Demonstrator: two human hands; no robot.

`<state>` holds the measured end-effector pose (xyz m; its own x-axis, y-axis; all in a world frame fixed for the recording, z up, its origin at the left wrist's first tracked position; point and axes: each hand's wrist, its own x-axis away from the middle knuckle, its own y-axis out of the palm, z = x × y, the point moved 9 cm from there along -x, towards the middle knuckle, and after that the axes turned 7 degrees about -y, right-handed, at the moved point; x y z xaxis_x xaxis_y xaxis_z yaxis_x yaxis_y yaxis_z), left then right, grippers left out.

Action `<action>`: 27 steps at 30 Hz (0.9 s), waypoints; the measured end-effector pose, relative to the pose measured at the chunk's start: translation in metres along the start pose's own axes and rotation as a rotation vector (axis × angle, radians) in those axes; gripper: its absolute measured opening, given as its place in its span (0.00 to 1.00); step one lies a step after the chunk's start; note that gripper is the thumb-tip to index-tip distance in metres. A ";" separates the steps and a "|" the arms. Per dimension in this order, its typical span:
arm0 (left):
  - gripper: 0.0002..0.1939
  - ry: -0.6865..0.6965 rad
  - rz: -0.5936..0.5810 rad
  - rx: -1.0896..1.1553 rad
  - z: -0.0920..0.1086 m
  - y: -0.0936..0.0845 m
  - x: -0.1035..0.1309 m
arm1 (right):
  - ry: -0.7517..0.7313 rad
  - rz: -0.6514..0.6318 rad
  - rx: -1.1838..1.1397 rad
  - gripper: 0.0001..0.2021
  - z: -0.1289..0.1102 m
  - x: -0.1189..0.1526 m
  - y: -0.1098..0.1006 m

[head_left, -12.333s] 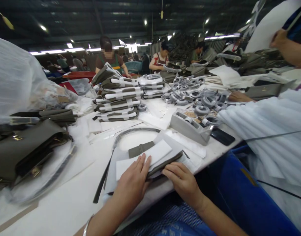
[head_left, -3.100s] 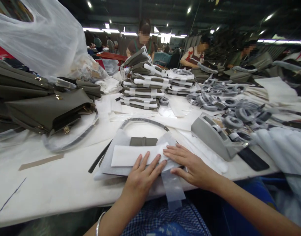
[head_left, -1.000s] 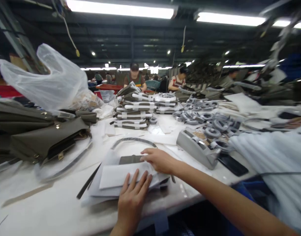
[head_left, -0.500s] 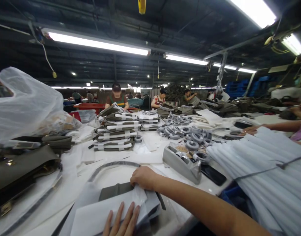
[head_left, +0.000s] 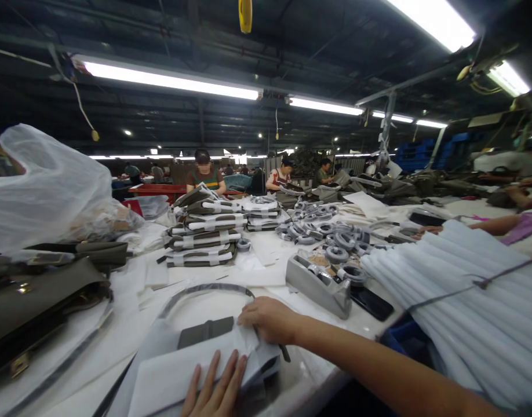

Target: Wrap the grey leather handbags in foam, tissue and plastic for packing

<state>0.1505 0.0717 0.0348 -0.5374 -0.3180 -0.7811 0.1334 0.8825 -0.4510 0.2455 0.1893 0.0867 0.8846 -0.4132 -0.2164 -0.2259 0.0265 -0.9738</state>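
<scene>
Low in the view, my left hand (head_left: 217, 382) lies with its fingers stretched out, flat on a white wrapping sheet (head_left: 161, 376). The sheet is folded over a dark olive bag (head_left: 207, 331), of which only a flat panel with a raised band shows. My right hand (head_left: 268, 319) is at the bag's upper right corner, its fingers curled and pressed together on the edge of the sheet. Behind it arches a strap (head_left: 205, 288) in grey wrapping. Right of that hand stands a grey tape dispenser (head_left: 316, 286).
Wrapped bags (head_left: 205, 237) are stacked ahead, beside a heap of wrapped coiled straps (head_left: 335, 240). A phone (head_left: 372, 302) lies behind a bundle of white foam sheets (head_left: 470, 307). An unwrapped olive bag (head_left: 44, 301) is at left. A co-worker's arm (head_left: 478, 227) reaches in from the right.
My right hand has slid slightly right along the bag's upper edge, baring more of the olive panel. My left hand remains flat on the sheet. The whole view has shifted slightly.
</scene>
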 end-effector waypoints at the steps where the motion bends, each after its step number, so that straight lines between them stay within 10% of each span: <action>1: 0.21 -0.032 -0.025 0.012 0.000 -0.001 -0.001 | 0.003 0.093 -0.039 0.22 -0.009 0.011 -0.010; 5: 0.21 -0.242 -0.176 0.145 -0.001 -0.010 -0.009 | -0.033 0.482 -0.181 0.18 -0.050 0.078 -0.044; 11: 0.21 -0.417 -0.309 0.313 -0.006 -0.011 -0.017 | -0.281 0.226 0.066 0.25 -0.102 0.132 0.009; 17: 0.19 -0.438 -0.309 0.303 -0.007 -0.015 -0.020 | -0.281 0.225 0.165 0.22 -0.118 0.122 0.048; 27: 0.20 -0.445 -0.320 0.298 -0.006 -0.013 -0.019 | -0.230 0.513 -0.037 0.14 -0.127 0.105 0.032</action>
<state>0.1540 0.0679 0.0581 -0.1995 -0.7211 -0.6635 0.2840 0.6055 -0.7435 0.2793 0.0310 0.0421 0.7229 -0.1466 -0.6752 -0.6610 0.1377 -0.7376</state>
